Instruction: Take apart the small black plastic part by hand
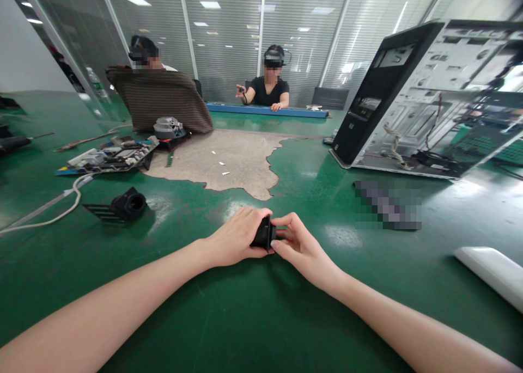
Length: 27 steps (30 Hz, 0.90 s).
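Green tabletop (212, 324) below, and in came both bare forearms, angled up from the two lower corners and meeting near the middle! The left hand (235, 237) was palm down, its back to the camera, wrist nearly straight; the right hand (306, 250) came across from the other side, turned on edge with thumb nearest. And the lettering? One mark readable: a round "hp" badge (351, 126) low on the black front of the open computer case (408, 111), which stood at far right; nothing legible showed on the black part (260, 237) between the hands. On to the fingers: the left ones were wrapped over that part, nearly closed, thumb on the near side, while the right thumb and index finger, parted only by its thickness, pinched its right end, the other right fingers curled behind. It sat right at centre, just in front of the person's reach, low over the table; whether it touched the surface, the hands hid. Off to the left, a black vented piece (128, 204) lay near a circuit board (112, 156).
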{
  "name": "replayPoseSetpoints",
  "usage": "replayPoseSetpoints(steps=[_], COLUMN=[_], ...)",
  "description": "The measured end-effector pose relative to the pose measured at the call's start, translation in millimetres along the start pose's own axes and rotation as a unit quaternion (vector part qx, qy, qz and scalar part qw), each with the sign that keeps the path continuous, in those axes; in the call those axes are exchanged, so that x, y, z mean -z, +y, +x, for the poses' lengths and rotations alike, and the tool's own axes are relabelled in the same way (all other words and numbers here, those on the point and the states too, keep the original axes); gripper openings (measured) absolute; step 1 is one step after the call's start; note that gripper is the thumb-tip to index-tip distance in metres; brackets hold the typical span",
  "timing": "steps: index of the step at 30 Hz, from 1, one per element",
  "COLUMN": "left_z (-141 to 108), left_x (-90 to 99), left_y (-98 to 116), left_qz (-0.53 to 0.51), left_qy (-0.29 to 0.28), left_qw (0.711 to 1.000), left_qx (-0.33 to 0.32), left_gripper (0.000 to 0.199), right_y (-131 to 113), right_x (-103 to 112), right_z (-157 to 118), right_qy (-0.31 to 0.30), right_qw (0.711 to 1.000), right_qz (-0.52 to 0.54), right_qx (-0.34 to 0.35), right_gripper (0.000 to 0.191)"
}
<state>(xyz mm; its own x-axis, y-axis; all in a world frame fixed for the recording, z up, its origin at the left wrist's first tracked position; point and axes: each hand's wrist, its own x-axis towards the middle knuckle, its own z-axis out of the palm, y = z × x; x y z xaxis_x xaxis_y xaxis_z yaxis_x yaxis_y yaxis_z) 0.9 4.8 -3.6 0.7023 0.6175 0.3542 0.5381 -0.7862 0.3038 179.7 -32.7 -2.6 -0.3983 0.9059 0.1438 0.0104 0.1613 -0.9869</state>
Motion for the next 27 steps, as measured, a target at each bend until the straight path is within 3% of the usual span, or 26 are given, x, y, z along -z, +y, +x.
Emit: replayPoseSetpoints(steps=[4, 10, 23, 27], left_z=[0.7, 1.2, 1.2, 1.2], left_x=[0.3, -0.5, -1.1, -0.1], left_y=[1.1, 0.8, 0.7, 1.0], left_qz=[0.004, -0.009, 0.002, -0.002], left_qy=[0.002, 0.004, 0.004, 0.001], left_qw=[1.0, 1.0, 1.0, 1.0], left_qx=[0.0, 0.003, -0.001, 0.0], left_gripper=[0.058, 0.056, 0.058, 0.057], right_y=[-0.6, 0.4, 2.2, 2.6], right_x=[-1.3, -0.6, -0.5, -0.2], right_z=[0.4, 1.8, 0.9, 2.0], right_qy=[0.007, 0.008, 0.004, 0.012], right_qw=[1.0, 1.0, 1.0, 0.999], right_qz=[0.02, -0.013, 0.006, -0.029], right_qx=[-0.007, -0.006, -0.008, -0.007], right_gripper=[0.014, 0.027, 0.014, 0.027])
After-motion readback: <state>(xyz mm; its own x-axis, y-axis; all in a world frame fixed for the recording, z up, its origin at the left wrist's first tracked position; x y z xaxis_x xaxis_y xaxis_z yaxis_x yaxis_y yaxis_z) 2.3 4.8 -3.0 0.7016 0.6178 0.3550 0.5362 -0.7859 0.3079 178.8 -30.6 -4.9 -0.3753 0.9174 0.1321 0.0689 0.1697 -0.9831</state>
